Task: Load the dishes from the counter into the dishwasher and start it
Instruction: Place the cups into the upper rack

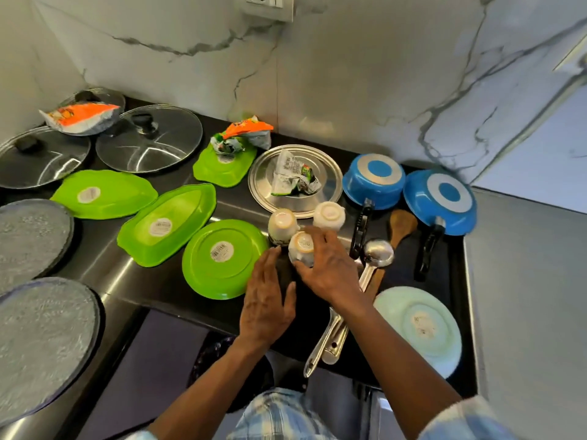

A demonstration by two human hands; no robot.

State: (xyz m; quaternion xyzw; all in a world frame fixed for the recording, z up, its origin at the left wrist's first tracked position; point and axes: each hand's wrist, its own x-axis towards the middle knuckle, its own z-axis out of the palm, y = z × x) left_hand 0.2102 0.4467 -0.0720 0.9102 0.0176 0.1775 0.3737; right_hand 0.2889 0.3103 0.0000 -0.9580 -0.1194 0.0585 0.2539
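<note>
On the black table [152,287], dishes lie upside down. The right hand [327,268] grips the nearest cup [301,247], straight ahead; the left hand [266,300] rests flat, fingers straight, just left of it.

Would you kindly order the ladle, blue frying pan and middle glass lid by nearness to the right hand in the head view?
1. Ladle, just right of the right hand.
2. Blue frying pan, far right.
3. Middle glass lid, back left.
</note>
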